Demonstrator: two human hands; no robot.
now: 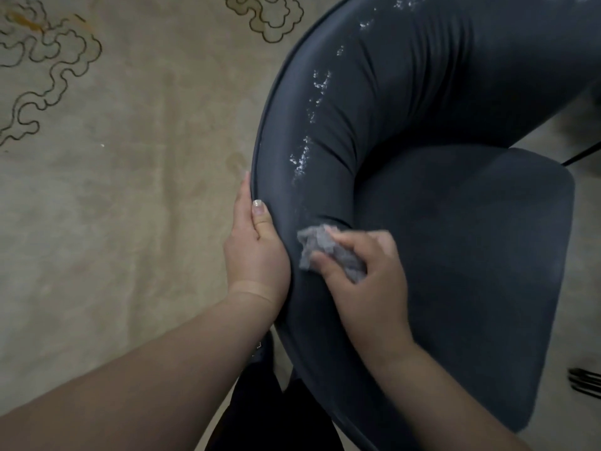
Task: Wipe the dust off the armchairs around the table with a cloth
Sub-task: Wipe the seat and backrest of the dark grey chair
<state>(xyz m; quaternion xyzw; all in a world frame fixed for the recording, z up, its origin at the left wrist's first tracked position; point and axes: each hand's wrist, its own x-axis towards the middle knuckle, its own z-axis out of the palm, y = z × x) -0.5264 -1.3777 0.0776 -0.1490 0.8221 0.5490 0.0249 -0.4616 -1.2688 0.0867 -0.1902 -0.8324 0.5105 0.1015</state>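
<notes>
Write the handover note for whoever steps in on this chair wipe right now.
Left hand: grips the outer edge of the armchair backrest, steadying it.
Right hand: holds the grey cloth bunched against the near end of the backrest's inner face.
Done: the stretch by the cloth looks clean.
Left: the white dust trail running up the backrest beyond the cloth. Other armchairs are out of view.

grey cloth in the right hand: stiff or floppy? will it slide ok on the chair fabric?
Likely floppy: the small grey cloth sits bunched and creased under the right hand. Probably light, since curled fingers alone hold it. It may drag rather than glide, as the dark blue upholstered armchair looks matte and soft.
</notes>
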